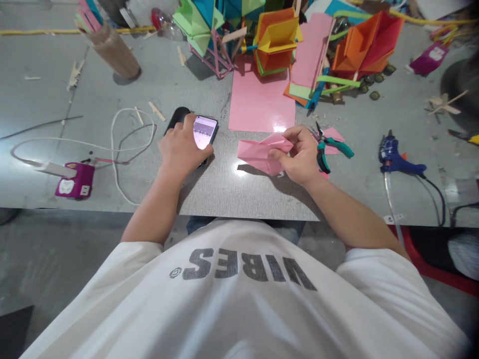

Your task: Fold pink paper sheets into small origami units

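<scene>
My left hand (180, 147) spans a smartphone (205, 130) that has a lit screen. Its thumb is at the phone's right edge and its fingers curl over the upper left, hiding part of the phone. A black rounded object (178, 117) shows just beyond that hand. Between thumb and fingers, my right hand (299, 155) pinches a folded pink paper (258, 153), held slightly above the table. Close by on the right are teal-handled pliers (339, 145), partly over a pink paper scrap (334, 133). Flat pink sheets (258, 109) lie beyond the folded paper.
Folded paper lantern-like pieces in green (198, 25), yellow (276, 32) and orange (362, 47) crowd the back. A blue glue gun (398, 155) lies at right. At left are a purple plug adapter (77, 179), white cable (113, 149) and brown cup (116, 52).
</scene>
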A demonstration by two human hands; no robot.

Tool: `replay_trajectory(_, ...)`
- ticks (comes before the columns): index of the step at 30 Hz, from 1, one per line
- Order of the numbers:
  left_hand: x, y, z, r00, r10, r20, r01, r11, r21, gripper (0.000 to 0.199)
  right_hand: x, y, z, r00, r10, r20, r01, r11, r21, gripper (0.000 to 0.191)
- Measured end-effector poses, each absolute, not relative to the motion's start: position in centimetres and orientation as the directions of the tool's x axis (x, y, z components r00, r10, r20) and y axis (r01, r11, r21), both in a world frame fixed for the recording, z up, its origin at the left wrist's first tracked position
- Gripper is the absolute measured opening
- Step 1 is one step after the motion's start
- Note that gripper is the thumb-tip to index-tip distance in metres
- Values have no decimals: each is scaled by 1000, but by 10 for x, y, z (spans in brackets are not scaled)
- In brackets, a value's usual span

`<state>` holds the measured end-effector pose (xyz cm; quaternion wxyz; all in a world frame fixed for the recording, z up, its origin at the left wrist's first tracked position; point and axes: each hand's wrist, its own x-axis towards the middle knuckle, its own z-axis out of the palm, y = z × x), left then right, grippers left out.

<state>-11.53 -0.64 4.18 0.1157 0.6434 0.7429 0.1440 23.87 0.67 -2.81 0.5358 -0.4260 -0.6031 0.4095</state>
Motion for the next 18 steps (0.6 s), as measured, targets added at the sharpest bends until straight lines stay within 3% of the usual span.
replay_trajectory(9, -111, -6, 44, -121, 991, 48, 928, 96, 359, 105, 235, 5, -25, -56, 951, 304, 94, 308, -947, 70)
replay_trajectory(18, -109, -3, 48, -67, 996, 54, 923, 41, 383, 81, 234, 2, -21, -73, 949, 307, 87, 313, -946, 64)
